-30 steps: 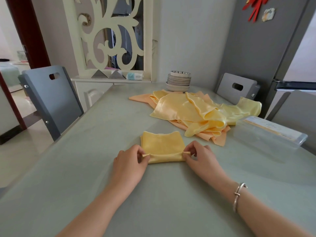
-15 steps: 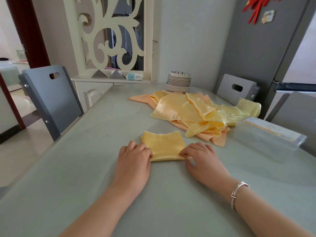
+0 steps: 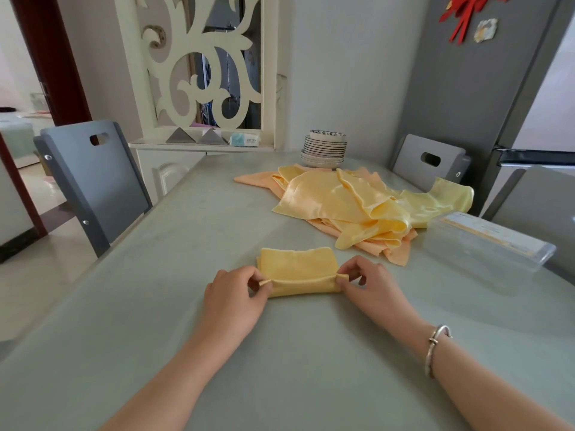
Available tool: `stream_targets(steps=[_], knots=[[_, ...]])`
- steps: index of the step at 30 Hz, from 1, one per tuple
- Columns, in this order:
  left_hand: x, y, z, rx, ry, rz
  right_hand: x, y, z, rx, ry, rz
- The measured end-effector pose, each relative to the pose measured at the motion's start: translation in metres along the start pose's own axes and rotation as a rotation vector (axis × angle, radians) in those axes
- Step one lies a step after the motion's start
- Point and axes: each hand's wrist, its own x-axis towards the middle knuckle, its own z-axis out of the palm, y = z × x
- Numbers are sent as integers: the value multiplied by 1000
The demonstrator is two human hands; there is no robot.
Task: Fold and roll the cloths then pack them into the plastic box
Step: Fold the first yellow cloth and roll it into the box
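— Where's the folded yellow cloth (image 3: 297,269)?
— On the counter (image 3: 186,275), in front of the pile of cloths (image 3: 357,206); the clear plastic box (image 3: 485,244) sits to the right.
— And the fingers?
— Left hand (image 3: 231,301) and right hand (image 3: 370,283) each pinch an end of its rolled near edge.

Folded satin cloth (image 3: 297,270) plain yellow; heaped cloth pile (image 3: 357,206) yellow over orange; tabletop (image 3: 186,244) pale grey-green.

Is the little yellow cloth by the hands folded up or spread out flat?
Folded. The small yellow cloth is a compact rectangle, and the left hand and right hand pinch the ends of its rolled near edge.
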Motion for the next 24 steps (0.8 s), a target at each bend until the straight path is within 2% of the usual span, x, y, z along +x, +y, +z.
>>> stream_targets(steps=[3,6,10,14,17,20,24], knots=[[4,0,3,-62,-33,-68,1,-4,4,-83,19,-6],[5,1,5,5,4,-44,3,-6,6,-314,57,-63],[2,5,6,217,106,166,4,-5,6,-476,127,-266],[1,7,7,341,105,326,3,-4,9,-533,68,-424],[-1,4,3,344,80,332,-1,-2,3,-517,23,-397],[-3,3,-3,324,30,273,-2,-1,-2,-394,-15,-315],[-1,4,-5,246,31,219,-1,-4,1,-284,24,-225]])
